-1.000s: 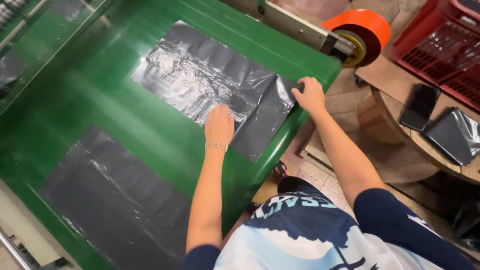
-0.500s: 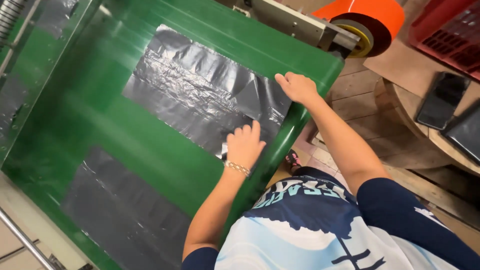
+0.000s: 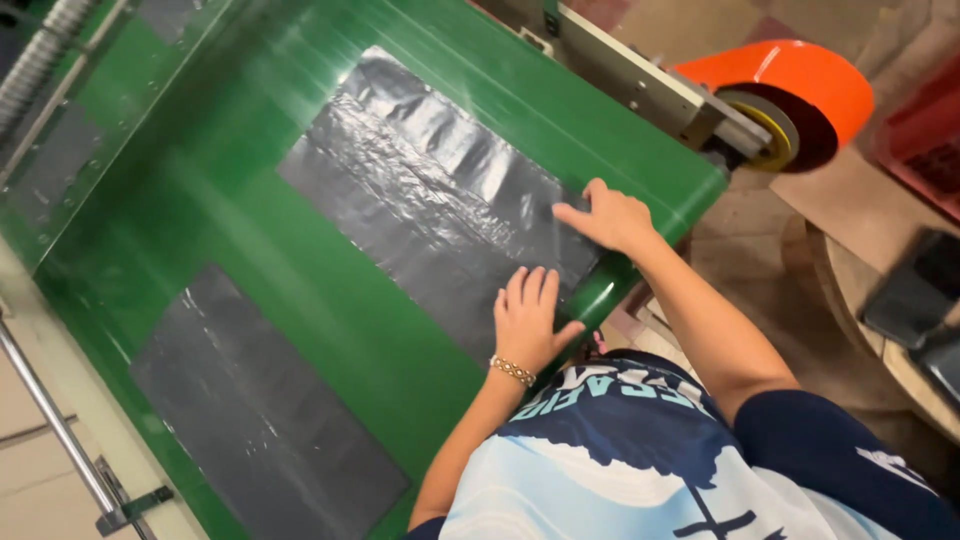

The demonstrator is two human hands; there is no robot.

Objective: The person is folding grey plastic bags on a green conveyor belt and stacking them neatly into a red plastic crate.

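A green conveyor belt (image 3: 300, 260) carries two flat black plastic bags (image 3: 430, 190), well apart.

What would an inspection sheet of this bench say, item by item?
Surface: green belt, sloping, shiny.
Job's things: black plastic sheet flat on the belt near its end; second sheet further back.
Clutter: nothing seen on the belt.
Hands: left hand flat on the near sheet's edge, bracelet on the wrist; right hand flat on its corner by the belt end.
Cables: nothing seen.
Surroundings: orange roll beyond the belt end, round wooden table with dark flat items, red crate, metal rail.
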